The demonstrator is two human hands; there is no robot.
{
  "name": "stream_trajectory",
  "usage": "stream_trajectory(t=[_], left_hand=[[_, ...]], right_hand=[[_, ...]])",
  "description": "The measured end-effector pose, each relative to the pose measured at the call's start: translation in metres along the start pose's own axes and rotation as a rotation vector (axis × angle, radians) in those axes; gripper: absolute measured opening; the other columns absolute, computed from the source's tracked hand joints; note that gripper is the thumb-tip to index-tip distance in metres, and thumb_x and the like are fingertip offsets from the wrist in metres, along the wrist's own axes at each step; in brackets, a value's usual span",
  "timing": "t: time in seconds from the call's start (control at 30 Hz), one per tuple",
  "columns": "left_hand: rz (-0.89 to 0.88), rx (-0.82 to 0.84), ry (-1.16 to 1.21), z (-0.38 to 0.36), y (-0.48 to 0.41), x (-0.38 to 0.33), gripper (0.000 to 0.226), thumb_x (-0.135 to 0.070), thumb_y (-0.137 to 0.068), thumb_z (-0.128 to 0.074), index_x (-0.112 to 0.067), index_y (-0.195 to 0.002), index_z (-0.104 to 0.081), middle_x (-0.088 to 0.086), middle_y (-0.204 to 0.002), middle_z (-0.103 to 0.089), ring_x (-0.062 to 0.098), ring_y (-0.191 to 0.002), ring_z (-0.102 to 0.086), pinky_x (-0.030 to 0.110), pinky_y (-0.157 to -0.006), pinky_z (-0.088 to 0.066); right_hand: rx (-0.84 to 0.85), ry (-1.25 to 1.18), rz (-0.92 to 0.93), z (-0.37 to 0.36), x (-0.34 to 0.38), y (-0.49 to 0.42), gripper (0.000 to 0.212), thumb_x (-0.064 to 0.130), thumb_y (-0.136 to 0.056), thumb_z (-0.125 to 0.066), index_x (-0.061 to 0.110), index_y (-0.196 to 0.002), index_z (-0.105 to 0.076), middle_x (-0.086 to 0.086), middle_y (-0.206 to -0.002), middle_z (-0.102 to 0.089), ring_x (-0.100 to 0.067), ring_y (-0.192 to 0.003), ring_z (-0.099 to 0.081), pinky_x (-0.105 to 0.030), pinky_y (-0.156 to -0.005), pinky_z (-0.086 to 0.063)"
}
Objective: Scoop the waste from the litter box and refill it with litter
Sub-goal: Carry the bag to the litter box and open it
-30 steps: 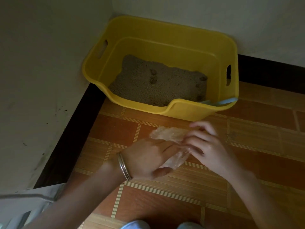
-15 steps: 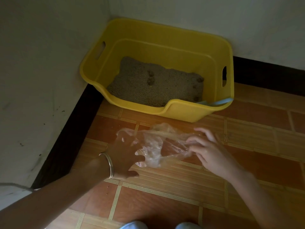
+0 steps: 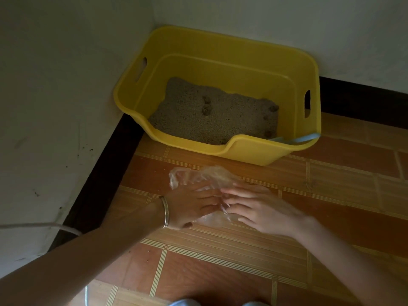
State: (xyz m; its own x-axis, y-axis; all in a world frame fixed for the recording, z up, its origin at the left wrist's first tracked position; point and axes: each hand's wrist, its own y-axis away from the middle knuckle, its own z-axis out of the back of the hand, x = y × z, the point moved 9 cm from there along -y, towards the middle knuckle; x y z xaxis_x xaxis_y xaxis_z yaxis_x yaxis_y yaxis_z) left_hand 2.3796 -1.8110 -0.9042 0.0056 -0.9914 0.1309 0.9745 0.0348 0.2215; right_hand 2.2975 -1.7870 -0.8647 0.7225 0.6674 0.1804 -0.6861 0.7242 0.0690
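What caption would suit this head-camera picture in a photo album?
Left hand and right hand handle a clear plastic bag on the floor before a yellow litter box, waste clumps unscooped.

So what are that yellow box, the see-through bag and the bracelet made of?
The box looks like moulded plastic: smooth, slightly glossy, with a rounded rim and cut-out handles. The bag seems thin clear plastic film: it crinkles and the floor shows through. The bracelet looks like pale, shiny metal, though that is uncertain.
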Motion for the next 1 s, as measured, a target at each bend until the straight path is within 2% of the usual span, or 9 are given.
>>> stream_trajectory(t=[0.1,0.17,0.33,0.5,0.6,0.67,0.8,0.9,1.0], left_hand=[[0.009,-0.085,-0.012,0.003,-0.006,0.007,0.041,-0.021,-0.072,-0.061,-0.023,-0.112,-0.067,-0.002,-0.122,-0.062,0.024,-0.126,-0.048,0.046,-0.112,-0.026],[-0.005,-0.085,-0.009,0.004,-0.01,0.009,0.035,-0.019,-0.072,-0.058,-0.025,-0.104,-0.071,-0.003,-0.118,-0.065,0.022,-0.123,-0.051,0.045,-0.107,-0.033],[-0.129,-0.025,-0.029,-0.003,-0.014,-0.005,0.022,-0.023,-0.063,-0.073,-0.02,-0.085,-0.073,-0.003,-0.115,-0.066,0.02,-0.129,-0.045,0.042,-0.111,-0.03],[-0.096,-0.029,0.192,0.017,-0.001,0.004,0.025,-0.027,-0.058,-0.079,-0.024,-0.078,-0.064,-0.008,-0.071,-0.066,0.013,-0.076,-0.063,0.032,-0.08,-0.052],[0.055,0.044,0.192,0.007,0.015,0.027,0.034,-0.038,-0.076,-0.052,-0.026,-0.106,-0.058,-0.009,-0.084,-0.067,0.015,-0.087,-0.061,0.043,-0.095,-0.04],[0.125,0.043,0.162,0.001,0.024,0.037,0.047,-0.044,-0.076,-0.041,-0.026,-0.118,-0.054,-0.008,-0.1,-0.066,0.017,-0.101,-0.058,0.045,-0.104,-0.028],[0.164,0.03,0.16,-0.001,0.031,0.033,0.043,-0.046,-0.071,-0.058,-0.036,-0.112,-0.058,-0.003,-0.111,-0.062,0.023,-0.113,-0.054,0.053,-0.107,-0.029],[0.178,0.147,0.226,-0.013,0.031,0.025,0.035,-0.044,-0.064,-0.074,-0.042,-0.098,-0.066,0.003,-0.126,-0.057,0.033,-0.127,-0.043,0.058,-0.107,-0.024],[0.189,0.16,0.327,-0.016,0.03,0.021,0.032,-0.033,-0.076,-0.067,-0.043,-0.107,-0.064,0.004,-0.15,-0.031,0.041,-0.138,-0.017,0.056,-0.107,-0.006]], right_hand=[[0.281,-0.078,-0.172,-0.028,-0.015,-0.006,0.063,0.031,-0.082,-0.068,0.025,-0.138,-0.04,0.006,-0.149,-0.031,-0.012,-0.137,-0.027,-0.048,-0.112,-0.027],[0.404,-0.073,-0.283,-0.044,-0.027,-0.002,0.072,0.037,-0.085,-0.062,0.025,-0.145,-0.024,0.007,-0.154,-0.018,-0.014,-0.14,-0.017,-0.047,-0.114,-0.019],[0.191,0.054,-0.232,-0.041,-0.031,-0.004,0.036,0.015,-0.073,-0.074,0.022,-0.107,-0.064,0.002,-0.112,-0.062,-0.021,-0.111,-0.054,-0.041,-0.09,-0.045],[0.17,0.047,-0.16,-0.032,-0.031,0.007,0.014,0.02,-0.068,-0.078,0.025,-0.078,-0.07,0.011,-0.081,-0.069,-0.014,-0.094,-0.061,-0.04,-0.095,-0.04],[0.207,0.011,-0.147,-0.03,-0.034,0.024,0.01,0.024,-0.08,-0.063,0.026,-0.088,-0.069,0.01,-0.087,-0.07,-0.01,-0.094,-0.061,-0.033,-0.109,-0.024],[0.18,0.005,-0.142,-0.02,-0.036,0.034,0.017,0.027,-0.084,-0.049,0.029,-0.086,-0.065,0.013,-0.078,-0.068,-0.007,-0.082,-0.06,-0.029,-0.105,-0.028],[0.073,-0.028,-0.101,0.0,-0.031,0.036,0.007,0.035,-0.084,-0.045,0.033,-0.086,-0.052,0.016,-0.062,-0.056,-0.007,-0.068,-0.046,-0.028,-0.087,-0.03],[0.058,0.039,-0.092,-0.002,-0.021,0.025,0.033,0.056,-0.082,-0.047,0.038,-0.109,-0.057,0.02,-0.085,-0.062,-0.004,-0.084,-0.042,-0.028,-0.09,-0.03],[0.18,0.043,-0.038,-0.019,-0.006,0.011,0.057,0.051,-0.077,-0.06,0.041,-0.13,-0.045,0.011,-0.116,-0.055,-0.011,-0.11,-0.035,-0.038,-0.099,-0.034]])
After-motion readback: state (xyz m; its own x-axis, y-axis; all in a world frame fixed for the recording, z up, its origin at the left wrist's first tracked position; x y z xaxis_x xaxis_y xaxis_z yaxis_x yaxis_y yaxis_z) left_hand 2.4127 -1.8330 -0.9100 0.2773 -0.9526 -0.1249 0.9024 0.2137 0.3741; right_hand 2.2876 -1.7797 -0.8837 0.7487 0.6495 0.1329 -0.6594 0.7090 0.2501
